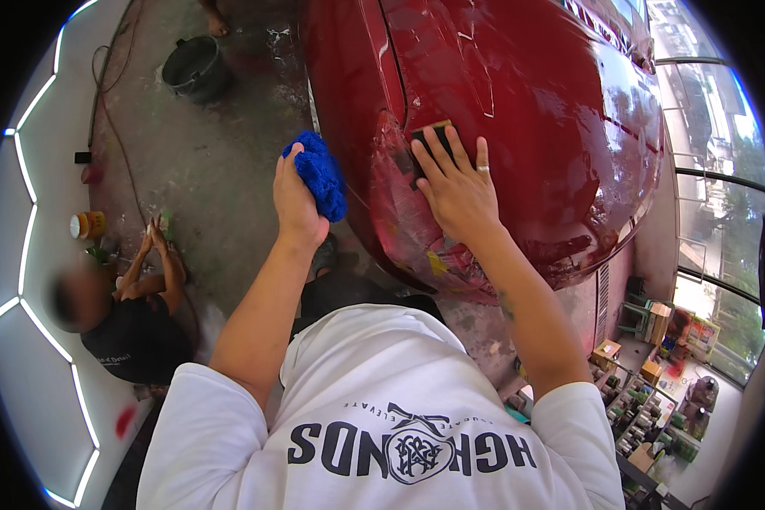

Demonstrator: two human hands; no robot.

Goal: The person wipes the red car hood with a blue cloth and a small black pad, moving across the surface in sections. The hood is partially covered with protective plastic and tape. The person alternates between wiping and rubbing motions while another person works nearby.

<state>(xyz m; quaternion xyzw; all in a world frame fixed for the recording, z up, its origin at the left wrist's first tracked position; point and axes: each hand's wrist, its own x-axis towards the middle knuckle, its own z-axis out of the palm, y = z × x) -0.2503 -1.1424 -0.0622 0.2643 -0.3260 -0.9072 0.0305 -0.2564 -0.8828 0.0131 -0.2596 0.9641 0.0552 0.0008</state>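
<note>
My left hand (pixel 296 197) is closed round a bunched, fluffy blue microfiber cloth (pixel 323 174), held off to the left of a glossy dark red car (pixel 518 76). My right hand (pixel 463 191) lies over a dark block with a tan edge, which looks like a sanding block (pixel 436 146), and presses it on the car's red panel. The fingers are stretched over it, with a ring on one, and they hide part of the block. Just left of and below this hand, a wrinkled, red-stained masking film (pixel 408 225) covers a long patch of the car's corner.
A black bucket (pixel 194 70) stands on the stained floor at the upper left. At the left a co-worker (pixel 140 327) crouches, hands together, near a yellow tub (pixel 87 224). A hose (pixel 119 119) trails along the floor. Shelves of bottles (pixel 646 416) stand at the lower right.
</note>
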